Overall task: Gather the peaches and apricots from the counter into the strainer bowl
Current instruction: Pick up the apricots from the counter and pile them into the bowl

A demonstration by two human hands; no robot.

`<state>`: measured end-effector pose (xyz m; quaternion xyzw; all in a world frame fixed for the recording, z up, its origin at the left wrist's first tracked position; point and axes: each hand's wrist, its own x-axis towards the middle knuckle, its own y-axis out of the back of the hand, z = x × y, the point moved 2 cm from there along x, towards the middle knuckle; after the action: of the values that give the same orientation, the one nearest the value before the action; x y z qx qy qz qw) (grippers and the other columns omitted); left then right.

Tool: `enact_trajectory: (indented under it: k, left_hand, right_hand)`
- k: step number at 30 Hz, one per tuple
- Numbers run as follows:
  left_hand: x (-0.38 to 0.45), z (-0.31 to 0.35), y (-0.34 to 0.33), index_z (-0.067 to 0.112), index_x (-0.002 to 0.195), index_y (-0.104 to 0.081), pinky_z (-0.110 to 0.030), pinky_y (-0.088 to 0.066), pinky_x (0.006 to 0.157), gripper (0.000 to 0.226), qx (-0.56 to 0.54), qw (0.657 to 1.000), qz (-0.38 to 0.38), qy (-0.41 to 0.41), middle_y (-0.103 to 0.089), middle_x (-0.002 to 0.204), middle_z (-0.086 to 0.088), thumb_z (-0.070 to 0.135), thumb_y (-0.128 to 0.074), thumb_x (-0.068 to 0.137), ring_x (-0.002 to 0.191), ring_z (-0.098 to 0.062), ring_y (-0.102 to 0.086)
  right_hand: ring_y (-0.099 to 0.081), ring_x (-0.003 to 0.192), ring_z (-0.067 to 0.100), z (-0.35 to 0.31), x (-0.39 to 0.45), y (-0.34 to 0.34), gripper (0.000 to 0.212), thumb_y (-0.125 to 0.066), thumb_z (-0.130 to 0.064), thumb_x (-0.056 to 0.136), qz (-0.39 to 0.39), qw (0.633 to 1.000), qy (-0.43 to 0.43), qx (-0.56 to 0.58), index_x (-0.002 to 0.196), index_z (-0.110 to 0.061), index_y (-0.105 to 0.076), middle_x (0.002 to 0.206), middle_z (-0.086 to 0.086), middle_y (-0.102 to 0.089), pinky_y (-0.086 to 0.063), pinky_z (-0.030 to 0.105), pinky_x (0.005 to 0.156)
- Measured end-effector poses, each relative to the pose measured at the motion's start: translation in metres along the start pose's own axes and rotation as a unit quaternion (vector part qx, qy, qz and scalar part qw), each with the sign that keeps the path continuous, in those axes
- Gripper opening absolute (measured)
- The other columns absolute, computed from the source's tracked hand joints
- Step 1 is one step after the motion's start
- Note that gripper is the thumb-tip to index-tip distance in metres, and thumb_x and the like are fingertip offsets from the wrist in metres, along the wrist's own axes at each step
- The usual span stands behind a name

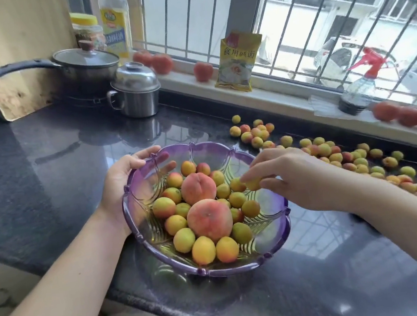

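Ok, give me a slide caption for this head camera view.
Left hand steadies the purple bowl while right hand drops in an apricot.

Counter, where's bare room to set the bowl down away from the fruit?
Free: the dark counter left of the purple bowl, in front of the steel pot, and the near strip right of the bowl. Crowded: loose apricots along the windowsill, behind the right hand.

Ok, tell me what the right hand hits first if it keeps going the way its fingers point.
Probably the small yellow-orange apricots in the purple translucent bowl, just past the one in the right hand's fingertips; depth is uncertain.
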<state>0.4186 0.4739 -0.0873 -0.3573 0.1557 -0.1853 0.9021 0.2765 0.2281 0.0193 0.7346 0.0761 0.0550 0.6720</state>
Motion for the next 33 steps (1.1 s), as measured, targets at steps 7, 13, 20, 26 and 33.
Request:
enact_trajectory:
  k: [7,13,20,26,33]
  left_hand:
    - [-0.001,0.001,-0.001,0.004,0.128,-0.063,-0.056,-0.046,0.116,0.039,-0.008,1.000,0.005,0.006,-0.068,0.128,-0.020,0.013,-0.041,0.098,0.136,-0.045,-0.058]
    - [-0.001,0.000,-0.001,0.003,0.126,-0.065,-0.057,-0.045,0.117,0.038,-0.009,1.000,0.008,0.004,-0.069,0.126,-0.020,0.013,-0.041,0.098,0.136,-0.046,-0.058]
    - [-0.001,0.001,0.000,0.004,0.127,-0.064,-0.056,-0.046,0.117,0.038,-0.005,1.000,0.006,0.004,-0.069,0.127,-0.020,0.014,-0.041,0.098,0.136,-0.046,-0.058]
    - [0.000,0.001,-0.001,0.004,0.121,-0.066,-0.056,-0.044,0.119,0.036,-0.005,1.000,0.005,-0.001,-0.068,0.126,-0.020,0.011,-0.038,0.099,0.122,-0.041,-0.066]
    - [0.000,0.000,0.001,0.004,0.125,-0.065,-0.056,-0.045,0.118,0.037,-0.003,1.000,0.005,-0.002,-0.069,0.126,-0.020,0.012,-0.039,0.099,0.124,-0.041,-0.066]
  right_hand:
    - [-0.051,0.092,0.012,-0.015,0.012,-0.003,0.024,-0.058,-0.049,0.097,0.029,0.988,-0.033,-0.145,0.109,-0.028,-0.062,0.099,-0.012,-0.062,-0.048,0.031,0.083]
    - [-0.050,0.093,0.015,-0.014,0.017,-0.012,0.020,-0.057,-0.049,0.096,0.011,0.983,-0.088,-0.159,0.101,-0.029,-0.059,0.095,-0.012,-0.061,-0.045,0.037,0.090]
    - [-0.046,0.094,0.015,-0.017,0.019,-0.015,0.023,-0.050,-0.051,0.100,-0.011,0.979,-0.102,-0.174,0.103,-0.031,-0.062,0.097,-0.013,-0.063,-0.041,0.038,0.089]
    - [-0.043,0.096,0.014,-0.017,0.013,-0.007,0.019,-0.050,-0.039,0.104,-0.036,0.983,-0.108,-0.147,0.118,-0.036,-0.063,0.101,-0.011,-0.058,-0.042,0.033,0.086]
    - [-0.045,0.095,0.013,-0.013,0.015,-0.014,0.015,-0.057,-0.043,0.100,0.004,0.986,-0.096,-0.136,0.109,-0.035,-0.065,0.099,-0.015,-0.064,-0.042,0.036,0.088]
